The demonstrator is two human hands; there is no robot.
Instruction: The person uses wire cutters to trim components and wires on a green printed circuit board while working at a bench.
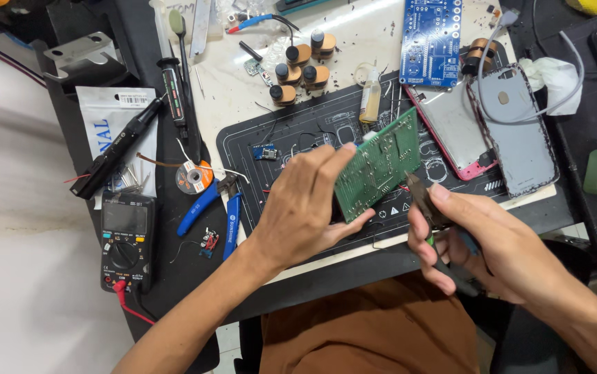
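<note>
Boards: two, a green one [378,165] in hand and a blue one [430,40] lying at the far edge of the table.
Phones: two, opened, side by side right of the green board.
Green board: tilted on edge above the black mat [298,135], solder side showing pale traces.
Left hand [309,204]: fingers closed around the green board's near edge.
Right hand [492,239]: wrapped around cutters [426,201], tips beside the board's right edge.
Pliers: one blue-handled pair [219,208] left of the mat.
Meter: one [127,239], far left.
</note>
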